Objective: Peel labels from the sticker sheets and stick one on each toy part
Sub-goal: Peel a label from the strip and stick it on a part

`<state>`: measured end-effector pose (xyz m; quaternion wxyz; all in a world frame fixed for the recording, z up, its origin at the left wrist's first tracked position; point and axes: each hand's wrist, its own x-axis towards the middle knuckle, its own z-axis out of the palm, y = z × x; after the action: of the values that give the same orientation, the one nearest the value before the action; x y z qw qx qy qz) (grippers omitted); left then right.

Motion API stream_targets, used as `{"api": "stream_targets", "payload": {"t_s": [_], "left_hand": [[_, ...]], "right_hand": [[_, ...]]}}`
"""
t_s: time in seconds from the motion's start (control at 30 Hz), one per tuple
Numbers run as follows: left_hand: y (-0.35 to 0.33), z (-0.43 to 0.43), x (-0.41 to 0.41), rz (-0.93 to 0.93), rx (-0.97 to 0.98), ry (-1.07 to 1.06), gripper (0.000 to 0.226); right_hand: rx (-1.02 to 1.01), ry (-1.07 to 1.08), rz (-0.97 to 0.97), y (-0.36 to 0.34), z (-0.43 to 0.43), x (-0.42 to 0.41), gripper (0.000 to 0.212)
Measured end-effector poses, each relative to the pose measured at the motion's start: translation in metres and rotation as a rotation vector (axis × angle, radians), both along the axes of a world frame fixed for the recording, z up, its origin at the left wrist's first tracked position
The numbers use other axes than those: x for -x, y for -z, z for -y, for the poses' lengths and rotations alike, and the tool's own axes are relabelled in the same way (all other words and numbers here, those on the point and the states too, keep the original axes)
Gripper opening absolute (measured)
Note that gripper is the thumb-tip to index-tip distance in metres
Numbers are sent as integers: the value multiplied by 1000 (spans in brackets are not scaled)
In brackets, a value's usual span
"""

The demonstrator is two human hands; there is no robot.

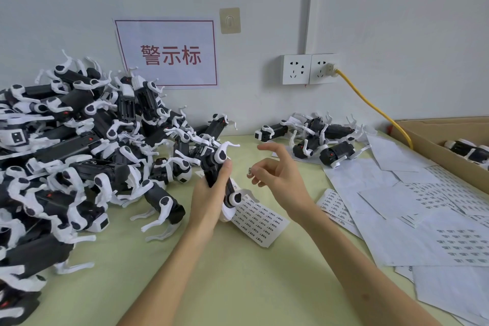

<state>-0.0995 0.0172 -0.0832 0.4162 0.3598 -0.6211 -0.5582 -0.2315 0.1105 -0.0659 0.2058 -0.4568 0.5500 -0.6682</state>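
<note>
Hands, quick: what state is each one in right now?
Left hand: grips a black-and-white toy part.
Right hand: holds a small label at its fingertips, index finger raised.

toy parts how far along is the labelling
Probably early. Done, likely: the small group set aside on the right, though its labels aren't visible. In hand: left hand grips one toy part, right hand pinches a peeled label. Left: the big pile.
</note>
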Motion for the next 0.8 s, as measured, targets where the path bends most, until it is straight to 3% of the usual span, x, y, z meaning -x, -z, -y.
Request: {"api": "stream_targets", "payload": {"t_s": [0.13,0.47,0.8], "left_hand": [[0,3,1,-78,-166,114,53],[7,3,9,-23,-142,175,58],[7,-2,11,40,-57,171,56]], "right_hand": [[2,19,-89,1,0,-3,39],[45,30,-160,2,2,-10,45],[60,149,-358,9,4,-13,44]]}}
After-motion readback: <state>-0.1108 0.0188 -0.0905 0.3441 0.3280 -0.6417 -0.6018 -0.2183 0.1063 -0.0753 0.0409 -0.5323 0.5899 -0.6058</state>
